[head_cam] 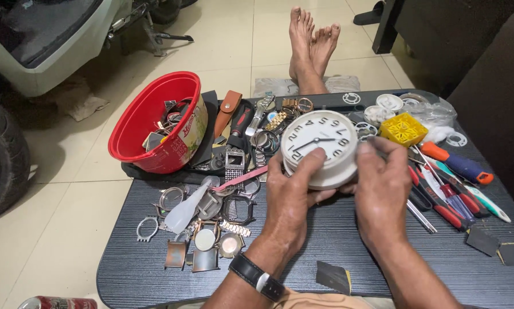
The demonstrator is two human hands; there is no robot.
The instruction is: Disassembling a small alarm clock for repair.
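Note:
A round white wall clock (321,140) with black numerals is held above a dark grey table (337,240), its face tilted up and turned away from me. My left hand (291,197) grips its lower left rim, thumb lying on the face. My right hand (381,186) closes on the right rim. A black wristwatch (255,277) sits on my left wrist.
A red oval tub (154,123) of watch parts stands at the table's far left. Watch cases, straps and a pink toothbrush (239,179) lie left of my hands. Screwdrivers (448,197) and a yellow box (403,128) lie right. Bare feet (311,43) rest on the tiled floor.

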